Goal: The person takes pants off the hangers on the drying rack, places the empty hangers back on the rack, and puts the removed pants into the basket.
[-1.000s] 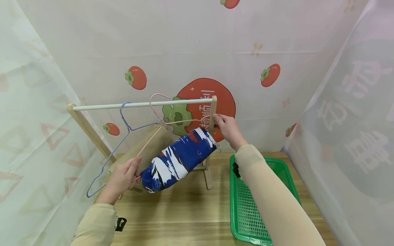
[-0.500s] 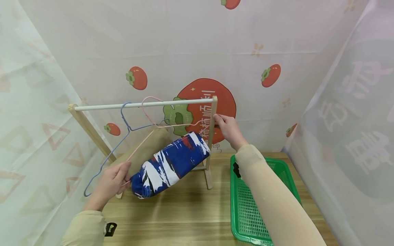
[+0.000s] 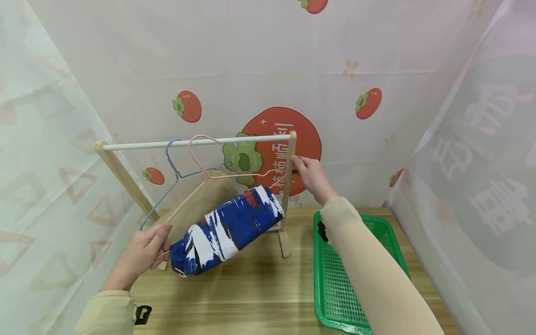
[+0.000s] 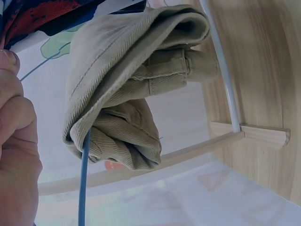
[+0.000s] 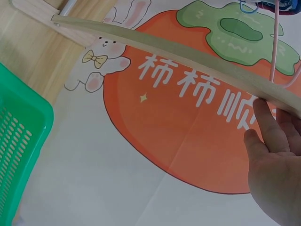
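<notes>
My left hand (image 3: 142,249) grips the lower left corner of a pink wire hanger (image 3: 184,202). Over that hanger's bar lies a folded blue, white and red patterned garment (image 3: 228,232), slanting down toward this hand. The pink hook loops over the white rail of a small wooden clothes rack (image 3: 251,139). Left of it, a blue hanger (image 3: 163,197) hangs on the rail, bearing a khaki garment (image 4: 108,84) with folded legs, like trousers. At the rack's right post (image 5: 188,59), my right hand (image 3: 311,177) touches the wood with its fingertips, the thumb apart in the right wrist view.
To the right, a green plastic basket (image 3: 318,279) stands on the wood-grain surface (image 3: 234,307), under my right forearm. Printed cloth walls (image 3: 268,56) enclose the back and both sides. The rack's right foot (image 3: 284,245) rests in front of the back wall.
My left hand has moved left and slightly down, drawing the pink hanger and patterned garment along. The pink hook has slid left along the rail, nearer the blue one. My right hand stays at the post.
</notes>
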`<state>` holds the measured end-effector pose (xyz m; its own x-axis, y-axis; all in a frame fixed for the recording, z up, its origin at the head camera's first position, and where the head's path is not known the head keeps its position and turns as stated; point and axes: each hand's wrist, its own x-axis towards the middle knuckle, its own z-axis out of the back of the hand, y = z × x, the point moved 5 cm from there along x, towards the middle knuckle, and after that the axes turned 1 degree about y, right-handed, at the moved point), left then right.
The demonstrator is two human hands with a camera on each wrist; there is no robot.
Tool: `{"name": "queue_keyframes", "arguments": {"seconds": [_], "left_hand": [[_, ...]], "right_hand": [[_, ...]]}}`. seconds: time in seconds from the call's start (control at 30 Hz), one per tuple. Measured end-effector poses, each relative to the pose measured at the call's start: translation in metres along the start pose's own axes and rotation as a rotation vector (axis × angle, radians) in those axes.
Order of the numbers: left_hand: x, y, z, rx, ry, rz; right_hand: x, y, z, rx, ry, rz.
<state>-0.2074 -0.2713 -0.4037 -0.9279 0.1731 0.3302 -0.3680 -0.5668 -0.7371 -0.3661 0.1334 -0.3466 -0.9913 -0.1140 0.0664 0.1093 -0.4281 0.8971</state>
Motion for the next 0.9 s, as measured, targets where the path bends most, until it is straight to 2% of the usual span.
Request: {"name": "queue_keyframes", "arguments": {"seconds": [0.3, 0.6, 0.77, 0.83, 0.9], "left_hand": [[-0.003, -0.004, 0.004, -0.04, 0.006, -0.015], [0.002, -0.008, -0.001, -0.001, 0.059, -0.003], [0.004, -0.008, -0.003, 0.012, 0.056, 0.005], [0.005, -0.008, -0.004, 0.005, 0.051, 0.002], [0.005, -0.007, -0.005, -0.006, 0.053, 0.0]], "right_hand": [[0.001, -0.001, 0.0, 0.009, 0.007, -0.008], [0.0, 0.001, 0.001, 0.001, 0.011, -0.008], [-0.001, 0.002, 0.001, 0.008, 0.026, -0.02], [-0.004, 0.003, 0.002, -0.003, 0.008, 0.001], [-0.009, 0.007, 0.004, -0.022, -0.051, 0.071]]}}
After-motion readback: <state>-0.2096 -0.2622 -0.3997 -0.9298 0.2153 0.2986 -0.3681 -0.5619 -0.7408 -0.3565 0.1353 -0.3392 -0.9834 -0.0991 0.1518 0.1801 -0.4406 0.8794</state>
